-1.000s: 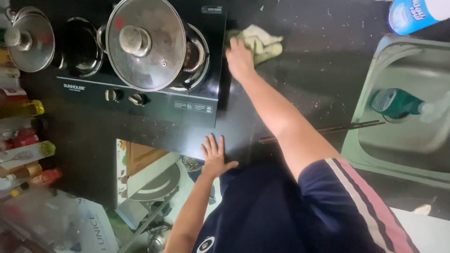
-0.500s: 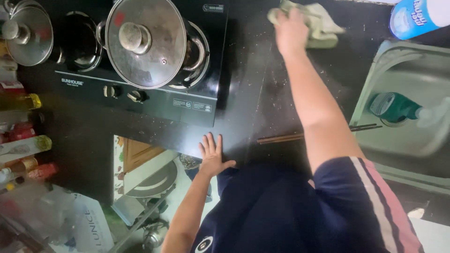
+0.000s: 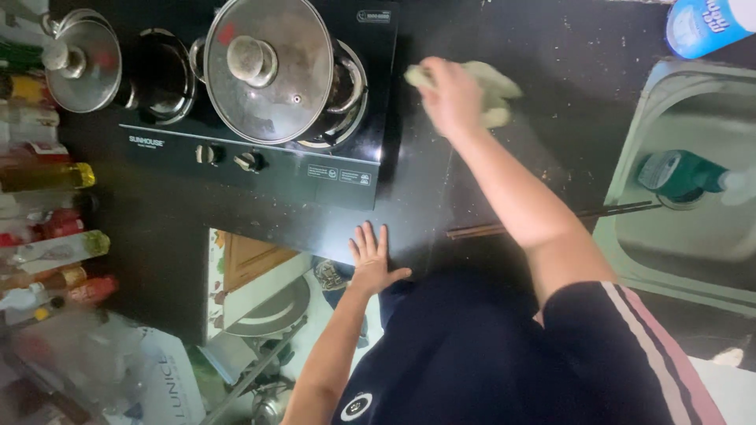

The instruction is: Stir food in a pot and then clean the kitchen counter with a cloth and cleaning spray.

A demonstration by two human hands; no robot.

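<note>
Leftward the right hand (image 3: 450,96) had swept since half a second earlier, fingers closed over the pale cloth (image 3: 490,93) pressed onto the dark counter (image 3: 504,181) beside the two-burner stove (image 3: 260,149). Her left hand (image 3: 372,260) lay open, flat on the counter edge, seemingly bracing. Two lidded pots (image 3: 272,67) stood there.

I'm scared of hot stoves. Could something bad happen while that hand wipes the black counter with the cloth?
Maybe. The right hand rubs the cloth right beside the stove; a wide swipe might bump the lidded pot, and whether it is hot cannot be told. The chopsticks lie partly over the sink edge, so an arm could knock them in.
</note>
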